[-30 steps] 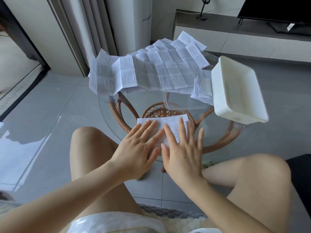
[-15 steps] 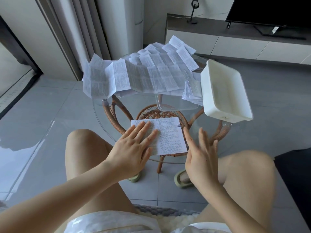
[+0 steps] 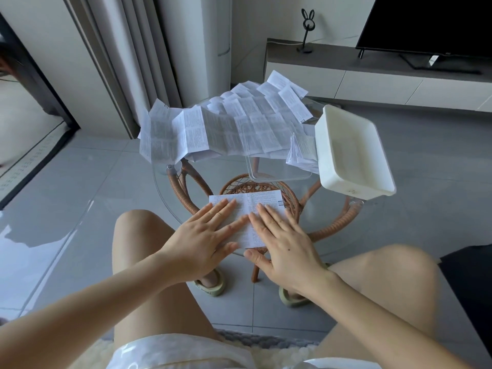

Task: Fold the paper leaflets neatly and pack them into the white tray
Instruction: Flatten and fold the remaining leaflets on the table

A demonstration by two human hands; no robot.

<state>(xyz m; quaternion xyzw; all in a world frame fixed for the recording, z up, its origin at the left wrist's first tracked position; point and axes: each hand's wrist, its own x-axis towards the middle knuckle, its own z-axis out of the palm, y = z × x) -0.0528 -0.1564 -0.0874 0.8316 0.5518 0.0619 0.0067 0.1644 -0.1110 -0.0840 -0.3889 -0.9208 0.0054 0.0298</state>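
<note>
A folded printed leaflet (image 3: 249,207) lies on the near part of the round glass table (image 3: 165,198). My left hand (image 3: 205,239) presses flat on its left half with straight fingers. My right hand (image 3: 282,241) lies flat on its right half, fingers spread. A heap of unfolded, creased leaflets (image 3: 223,129) covers the far side of the table. The white tray (image 3: 354,182) sits at the table's right edge, with nothing visible inside. A small bundle of folded paper (image 3: 300,150) leans against the tray's left wall.
A clear plastic tray (image 3: 277,177) sits between the leaflet heap and the folded leaflet. The table's rattan base (image 3: 186,182) shows through the glass. My knees flank the near table edge. A TV cabinet (image 3: 372,75) stands at the back right, curtains at the back left.
My right hand, lifted off beside the leaflet half a second ago, has come back down flat on its right half. The left hand stayed pressing on the left half.
</note>
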